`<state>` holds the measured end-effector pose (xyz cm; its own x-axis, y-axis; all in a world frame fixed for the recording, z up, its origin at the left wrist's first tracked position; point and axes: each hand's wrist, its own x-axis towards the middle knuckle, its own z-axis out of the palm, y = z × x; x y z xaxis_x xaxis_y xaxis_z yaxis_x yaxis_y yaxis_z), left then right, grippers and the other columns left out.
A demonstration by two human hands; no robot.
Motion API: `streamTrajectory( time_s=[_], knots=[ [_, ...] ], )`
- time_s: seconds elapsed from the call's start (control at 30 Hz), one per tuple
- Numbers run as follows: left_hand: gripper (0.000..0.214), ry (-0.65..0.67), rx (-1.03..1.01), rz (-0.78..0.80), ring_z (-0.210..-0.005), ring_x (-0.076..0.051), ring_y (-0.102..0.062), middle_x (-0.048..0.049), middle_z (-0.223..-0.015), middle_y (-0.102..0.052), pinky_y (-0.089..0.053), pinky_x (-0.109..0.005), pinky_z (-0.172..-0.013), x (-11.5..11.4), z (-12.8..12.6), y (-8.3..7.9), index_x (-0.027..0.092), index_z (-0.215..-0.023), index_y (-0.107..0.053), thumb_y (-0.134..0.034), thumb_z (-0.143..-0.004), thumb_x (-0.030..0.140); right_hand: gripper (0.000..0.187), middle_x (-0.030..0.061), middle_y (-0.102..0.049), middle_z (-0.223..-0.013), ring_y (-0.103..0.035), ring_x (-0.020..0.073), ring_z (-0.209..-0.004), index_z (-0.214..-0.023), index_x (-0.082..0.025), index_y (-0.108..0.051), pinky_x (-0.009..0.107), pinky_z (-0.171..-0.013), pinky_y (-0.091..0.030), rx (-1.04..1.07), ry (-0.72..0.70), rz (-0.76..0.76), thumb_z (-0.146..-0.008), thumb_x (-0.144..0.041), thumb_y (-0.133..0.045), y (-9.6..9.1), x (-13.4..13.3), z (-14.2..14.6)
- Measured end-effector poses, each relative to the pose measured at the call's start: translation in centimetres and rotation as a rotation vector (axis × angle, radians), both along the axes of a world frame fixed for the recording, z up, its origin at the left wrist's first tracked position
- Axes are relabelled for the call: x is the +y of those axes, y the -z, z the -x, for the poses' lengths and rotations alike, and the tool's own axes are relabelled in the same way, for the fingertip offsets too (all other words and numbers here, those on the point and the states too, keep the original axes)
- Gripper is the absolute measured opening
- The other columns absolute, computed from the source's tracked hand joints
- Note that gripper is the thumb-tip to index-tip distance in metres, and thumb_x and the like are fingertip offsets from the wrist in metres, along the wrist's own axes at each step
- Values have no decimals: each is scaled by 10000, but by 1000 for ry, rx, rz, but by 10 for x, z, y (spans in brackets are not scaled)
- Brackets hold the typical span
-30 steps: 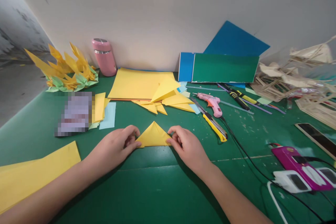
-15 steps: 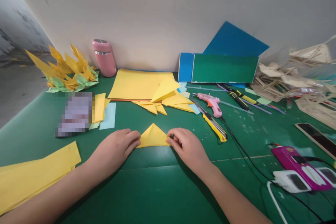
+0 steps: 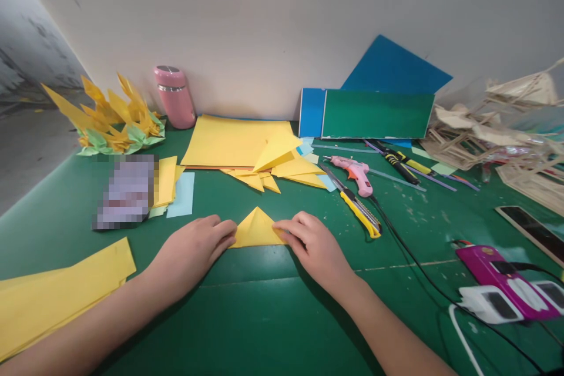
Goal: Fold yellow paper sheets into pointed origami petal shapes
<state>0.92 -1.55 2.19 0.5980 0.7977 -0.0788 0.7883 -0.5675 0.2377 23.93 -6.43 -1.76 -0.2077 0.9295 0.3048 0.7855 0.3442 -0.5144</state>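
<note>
A folded piece of yellow paper (image 3: 256, 231), shaped like a low triangle with its peak pointing away from me, lies on the green table (image 3: 264, 317). My left hand (image 3: 203, 245) is closed on its left corner, fingertips pinching the edge. At the right corner, my right hand (image 3: 312, 242) grips the paper between thumb and fingers, the index finger reaching onto its slanted side. Beyond the paper lie several folded yellow pieces (image 3: 304, 171) beside a stack of yellow sheets (image 3: 233, 141).
To the right are a yellow utility knife (image 3: 359, 211), a pink glue gun (image 3: 352, 173) with its black cord, and a magenta power strip (image 3: 506, 282). More yellow paper (image 3: 66, 288) lies under my left forearm. A pink flask (image 3: 176, 100) and a paper flower piece (image 3: 118, 117) stand back left.
My right index finger has moved a little left and up onto the paper's right slope. My left hand and the paper have stayed in place.
</note>
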Motion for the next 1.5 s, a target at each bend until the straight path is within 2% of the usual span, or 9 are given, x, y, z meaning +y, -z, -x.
streamTrajectory(
  time_s=[0.13,0.33,0.57,0.73,0.87,0.97,1.1,1.23,1.5],
  knots=[
    [316,17,-42,8,-680,-192,-588,-18,-772,-557,-421,-281,-601,4,3,3,229,-815,-598,-342,-941,364,286,36,-561,-719,-556,188,-727,-1023,-221,-704,279,-597,-408,-12,-4,-18,-989,-261,-422,2,0,-1],
    [254,132,-224,181,-761,-173,-607,-24,-876,-617,-471,-261,-685,18,16,0,226,-888,-638,-391,-884,285,304,31,-541,-690,-546,185,-709,-1061,-223,-719,277,-579,-404,17,-12,6,-990,-266,-426,4,0,-3],
    [320,160,-300,280,-830,-169,-621,-32,-927,-633,-482,-258,-750,23,23,-1,241,-978,-686,-380,-898,287,307,31,-544,-699,-538,182,-710,-1084,-244,-717,283,-596,-418,23,-21,-6,-993,-284,-426,6,0,-3],
    [212,44,-200,128,-667,-149,-577,13,-803,-606,-429,-240,-597,15,12,2,228,-848,-640,-531,-836,409,297,36,-537,-715,-528,187,-717,-1120,-221,-699,292,-593,-414,0,-33,-29,-985,-265,-438,6,-1,-2],
    [232,-67,-173,21,-688,-162,-589,5,-833,-608,-416,-254,-572,8,1,10,218,-755,-609,-537,-859,412,278,52,-554,-767,-526,199,-748,-1120,-197,-693,310,-622,-429,-3,-54,-46,-971,-234,-461,4,-2,-1],
    [195,31,-250,-64,-882,-218,-601,-40,-987,-634,-483,-330,-746,7,-2,16,222,-896,-652,-510,-891,356,264,60,-566,-809,-528,210,-781,-1133,-205,-682,327,-655,-443,-21,-64,-19,-958,-216,-485,1,-3,1],
    [333,248,-320,-135,-1099,-257,-541,-86,-1254,-599,-454,-432,-927,8,-2,21,225,-1157,-637,-369,-958,228,282,66,-558,-847,-516,218,-807,-1188,-228,-655,336,-675,-449,-87,-67,10,-949,-215,-506,-2,-4,3],
    [341,322,-372,-168,-1080,-249,-556,-122,-1251,-622,-473,-423,-929,9,-1,23,156,-1162,-640,-360,-976,211,318,67,-538,-852,-499,218,-796,-1244,-244,-626,339,-668,-443,-148,-78,31,-955,-217,-494,-3,-3,3],
    [302,365,-412,-282,-940,-221,-621,-104,-1115,-690,-524,-379,-823,11,-3,25,160,-1060,-688,-398,-983,197,370,63,-518,-865,-486,214,-794,-1327,-297,-551,334,-675,-444,-219,-86,55,-969,-246,-472,-7,-5,6]
  ],
)
